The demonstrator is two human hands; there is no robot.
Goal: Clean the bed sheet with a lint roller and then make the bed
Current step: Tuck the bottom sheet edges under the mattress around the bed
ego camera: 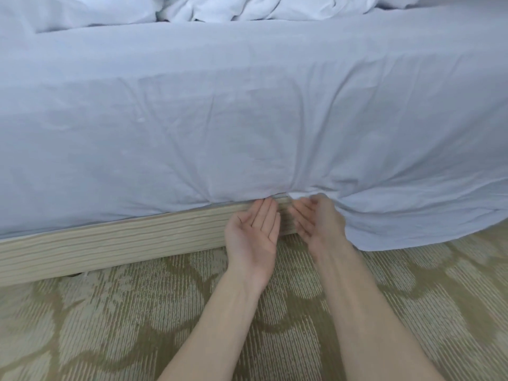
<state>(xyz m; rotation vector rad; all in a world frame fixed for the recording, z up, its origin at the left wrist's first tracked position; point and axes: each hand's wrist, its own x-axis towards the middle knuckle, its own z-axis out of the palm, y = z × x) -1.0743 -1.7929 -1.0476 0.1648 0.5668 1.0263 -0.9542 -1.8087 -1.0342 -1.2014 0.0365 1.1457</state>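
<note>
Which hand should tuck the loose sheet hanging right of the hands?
Right, probably. The right hand is already beside the untucked flap of the sheet draping over the wooden bed frame; the left hand sits by the tucked stretch.

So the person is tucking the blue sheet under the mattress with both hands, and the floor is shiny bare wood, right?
Not quite. The floor is patterned carpet in tan and cream, not bare wood; the only wood is the bed frame. The head view shows it. The rest holds: the left hand and right hand, palms up, push the pale blue sheet in at the mattress's bottom edge.
</note>
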